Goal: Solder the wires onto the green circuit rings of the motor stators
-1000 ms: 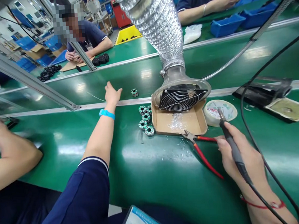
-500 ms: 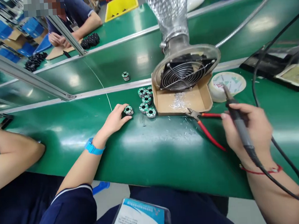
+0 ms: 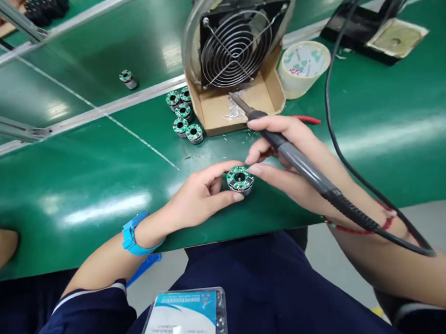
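My left hand [image 3: 200, 195] pinches a small round motor stator [image 3: 240, 180] topped by a green ring-shaped circuit board with a dark hole in its middle. Across my right hand [image 3: 303, 166] lies a soldering iron [image 3: 303, 164], its metal tip pointing up and left over the cardboard box. The thumb and a fingertip of that hand are at the stator's right edge; whether they touch it, I cannot tell. Several like stators [image 3: 183, 111] stand grouped left of the box, and a lone stator [image 3: 128, 79] is farther back.
A fan [image 3: 233, 49] in a clear hood stands over a cardboard box [image 3: 228, 128] with wire scraps. Right of it are a tape roll [image 3: 304, 70], a red plier handle [image 3: 307, 119] behind my right hand, and an iron stand with sponge [image 3: 397, 38]. A black cable [image 3: 329, 103] curves across the bench.
My left hand has brought the stator right and toward me. My right hand has moved left with the soldering iron to meet it. The view has tilted down.
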A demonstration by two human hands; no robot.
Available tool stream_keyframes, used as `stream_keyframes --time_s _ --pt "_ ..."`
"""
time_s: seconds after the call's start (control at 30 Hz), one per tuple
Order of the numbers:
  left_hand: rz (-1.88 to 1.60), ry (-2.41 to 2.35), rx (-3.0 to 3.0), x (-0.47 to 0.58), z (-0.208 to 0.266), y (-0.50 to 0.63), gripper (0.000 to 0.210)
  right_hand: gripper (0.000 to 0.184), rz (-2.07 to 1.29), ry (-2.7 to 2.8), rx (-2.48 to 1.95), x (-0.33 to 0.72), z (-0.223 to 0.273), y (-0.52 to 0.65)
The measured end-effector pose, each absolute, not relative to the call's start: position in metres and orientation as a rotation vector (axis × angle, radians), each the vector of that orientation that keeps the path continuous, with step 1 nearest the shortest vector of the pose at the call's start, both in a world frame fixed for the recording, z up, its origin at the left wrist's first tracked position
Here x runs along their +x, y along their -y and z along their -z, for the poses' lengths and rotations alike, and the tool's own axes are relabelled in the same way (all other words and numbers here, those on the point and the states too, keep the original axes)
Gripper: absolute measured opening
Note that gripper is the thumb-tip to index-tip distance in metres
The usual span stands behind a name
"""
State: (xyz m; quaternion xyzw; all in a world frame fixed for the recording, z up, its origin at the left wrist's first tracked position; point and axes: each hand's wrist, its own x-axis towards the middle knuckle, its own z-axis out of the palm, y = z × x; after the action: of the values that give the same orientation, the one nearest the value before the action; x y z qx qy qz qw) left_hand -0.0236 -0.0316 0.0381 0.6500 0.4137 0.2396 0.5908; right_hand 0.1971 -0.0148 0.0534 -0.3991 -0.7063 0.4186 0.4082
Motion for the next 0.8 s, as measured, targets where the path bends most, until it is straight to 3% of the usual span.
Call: stream_keyframes --time_s 0.4,0.6,0.8 --pt "-0.636 -0.796 1.652 -0.016 -0.048 0.032 0.035 0.045 -1.260 1.754 -1.069 0.200 -0.061 0.014" --pt "-0.651 -0.828 1.727 -0.017 -0.049 0.032 0.034 0.034 -1.127 1.887 -1.013 0.198 -0.058 0.017" --pt "-0.672 -0.904 1.849 -0.016 -0.035 0.024 0.036 0.042 -0.990 1.811 -1.019 0.192 -0.034 0.020"
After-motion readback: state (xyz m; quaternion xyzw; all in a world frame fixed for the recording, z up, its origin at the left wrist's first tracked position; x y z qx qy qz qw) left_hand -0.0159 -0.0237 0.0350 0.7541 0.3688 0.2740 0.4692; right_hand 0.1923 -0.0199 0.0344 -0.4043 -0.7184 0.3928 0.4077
